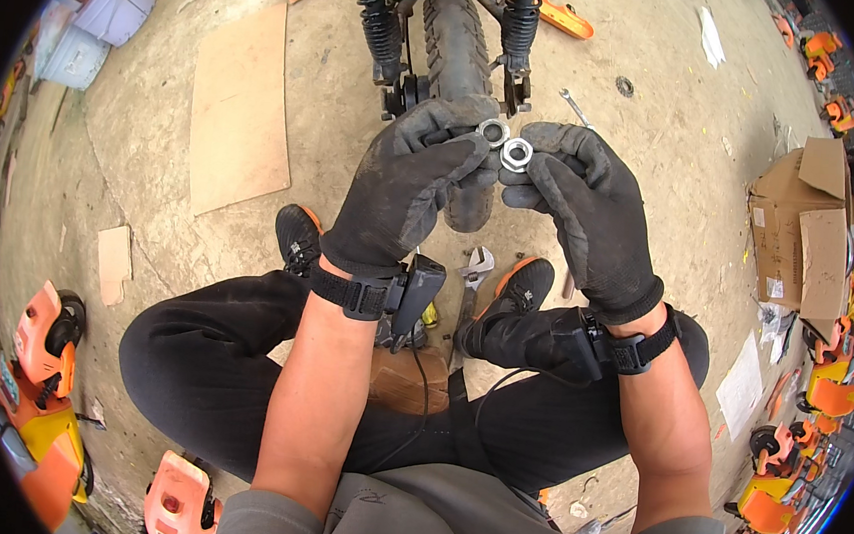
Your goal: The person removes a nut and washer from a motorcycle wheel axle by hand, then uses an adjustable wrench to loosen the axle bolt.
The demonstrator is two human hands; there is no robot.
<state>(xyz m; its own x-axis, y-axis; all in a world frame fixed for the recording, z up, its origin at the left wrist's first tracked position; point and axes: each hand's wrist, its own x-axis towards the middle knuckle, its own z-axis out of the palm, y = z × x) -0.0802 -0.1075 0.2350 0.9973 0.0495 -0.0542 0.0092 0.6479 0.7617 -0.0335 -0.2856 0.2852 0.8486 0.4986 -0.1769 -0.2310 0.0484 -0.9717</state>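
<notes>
Both hands wear black gloves and meet in front of the wheel. My left hand (404, 180) pinches a ring-like metal nut (493, 133) between thumb and fingers, its hole turned toward me. Close beside it, slightly lower and to the right, a silver hex nut (517, 156) with a flange sits in the closed fingertips of my right hand (592, 215). The two nuts are almost touching, or touch; I cannot tell which. Just beyond stands a knobbly black tyre (455, 43) between a left shock absorber (381, 40) and a right shock absorber (518, 38).
An adjustable wrench (477, 269) lies between my feet, near a brown block (403, 379). Farther off are a spanner (574, 106) and a dark toothed ring (624, 86). A cardboard sheet (243, 117) lies left; an open cardboard box (780, 240) stands right. Orange ride-on vehicles (178, 503) surround me.
</notes>
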